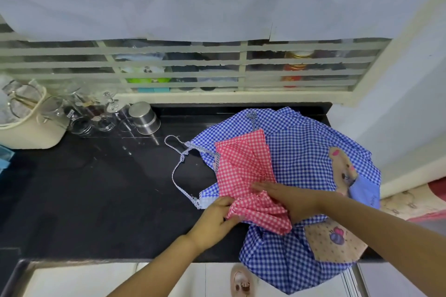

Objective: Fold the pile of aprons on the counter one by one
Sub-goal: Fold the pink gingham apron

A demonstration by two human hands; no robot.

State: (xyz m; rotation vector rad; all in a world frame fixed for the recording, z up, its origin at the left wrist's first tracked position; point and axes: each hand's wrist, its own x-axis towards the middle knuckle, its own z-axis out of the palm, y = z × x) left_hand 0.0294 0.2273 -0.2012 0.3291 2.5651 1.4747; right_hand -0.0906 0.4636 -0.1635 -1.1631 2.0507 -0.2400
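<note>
A red-and-white checked apron, partly folded into a narrow strip, lies on top of a spread blue-and-white checked apron on the black counter. My left hand pinches the bunched near end of the red apron at its left edge. With straight fingers, my right hand presses flat on the red cloth just beyond the bunched part. The blue apron has a bear patch and pockets, its striped neck strap loops out to the left, and its lower part hangs over the counter's front edge.
At the back left of the counter stand a cream tub, several glass jars and an upturned steel cup. A barred window runs behind the counter. A wall closes the right side. White cabinets lie below.
</note>
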